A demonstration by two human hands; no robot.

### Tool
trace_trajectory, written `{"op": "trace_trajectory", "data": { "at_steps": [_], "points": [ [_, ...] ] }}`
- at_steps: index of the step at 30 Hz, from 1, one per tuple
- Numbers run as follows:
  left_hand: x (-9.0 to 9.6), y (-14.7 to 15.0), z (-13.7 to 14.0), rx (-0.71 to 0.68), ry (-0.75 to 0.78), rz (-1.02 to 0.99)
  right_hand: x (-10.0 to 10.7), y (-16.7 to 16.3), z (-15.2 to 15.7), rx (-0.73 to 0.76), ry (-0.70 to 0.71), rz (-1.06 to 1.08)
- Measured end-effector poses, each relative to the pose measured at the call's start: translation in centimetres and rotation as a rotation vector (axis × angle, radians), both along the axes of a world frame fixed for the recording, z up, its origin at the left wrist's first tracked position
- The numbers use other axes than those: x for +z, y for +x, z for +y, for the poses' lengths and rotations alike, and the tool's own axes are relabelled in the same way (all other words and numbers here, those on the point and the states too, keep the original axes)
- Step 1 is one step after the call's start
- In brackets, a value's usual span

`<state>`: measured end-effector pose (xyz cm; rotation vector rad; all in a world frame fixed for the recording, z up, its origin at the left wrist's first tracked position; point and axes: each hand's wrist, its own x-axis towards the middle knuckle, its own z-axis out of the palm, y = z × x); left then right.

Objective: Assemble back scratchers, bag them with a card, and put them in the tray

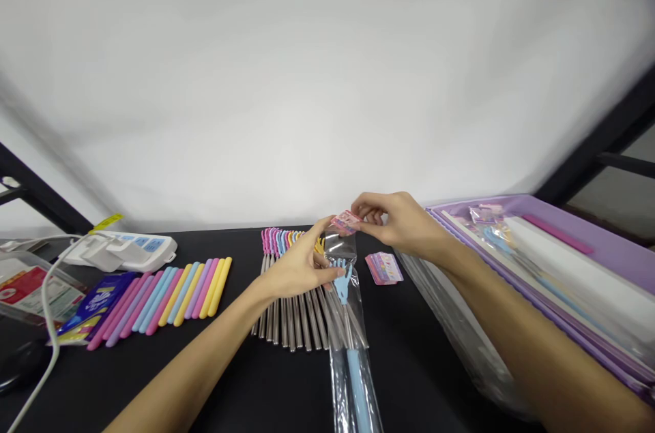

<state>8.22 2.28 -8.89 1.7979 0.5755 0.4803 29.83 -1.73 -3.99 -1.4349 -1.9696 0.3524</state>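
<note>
My right hand (396, 218) pinches a small pink printed card (346, 221) at the mouth of a clear plastic bag (362, 324). Inside the bag lies a back scratcher with a light blue hand-shaped head (342, 286), a metal rod and a blue handle (358, 385). My left hand (297, 269) is closed on the bag's upper part, its thumb beside the blue head and its index fingertip close to the card. Under my left hand and the bag, several metal rods with coloured heads (291, 324) lie side by side. A pile of similar cards (385, 268) rests to the right of the bag.
Coloured handles (177, 293) lie in a row on the left, near a blue packet (95, 303) and a white power strip (127, 249) with a cable. On the right, clear bags (445, 310) lie against a purple bin (532, 204) containing bagged scratchers. A white wall stands behind.
</note>
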Motion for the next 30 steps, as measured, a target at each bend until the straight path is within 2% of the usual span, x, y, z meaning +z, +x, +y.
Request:
{"op": "trace_trajectory", "data": {
  "at_steps": [3, 6, 11, 16, 20, 23, 27, 30],
  "points": [
    [0.0, 0.1, -0.1, -0.012, 0.005, -0.039, -0.1, 0.0, 0.1, 0.003, 0.146, -0.109],
    [0.0, 0.1, -0.2, -0.024, 0.006, -0.064, -0.1, 0.2, 0.1, 0.056, 0.195, -0.103],
    [0.4, -0.1, -0.3, -0.019, 0.025, -0.085, -0.3, 0.1, 0.1, 0.067, 0.013, 0.054],
    [0.5, 0.0, -0.4, 0.031, 0.024, -0.065, -0.7, -0.1, 0.2, 0.053, -0.044, 0.236],
    [0.5, 0.0, -0.4, 0.059, 0.015, -0.040, -0.6, -0.1, 0.3, 0.093, -0.147, 0.274],
    [0.6, 0.0, -0.3, 0.054, 0.012, -0.048, -0.3, -0.2, 0.2, 0.104, -0.168, 0.272],
    [0.9, 0.0, -0.4, 0.035, 0.016, -0.062, -0.2, -0.5, 0.2, 0.031, -0.182, 0.313],
    [1.0, 0.1, -0.6, 0.019, -0.002, -0.067, -0.5, -0.7, 0.3, 0.061, -0.182, 0.348]
  ]
}}
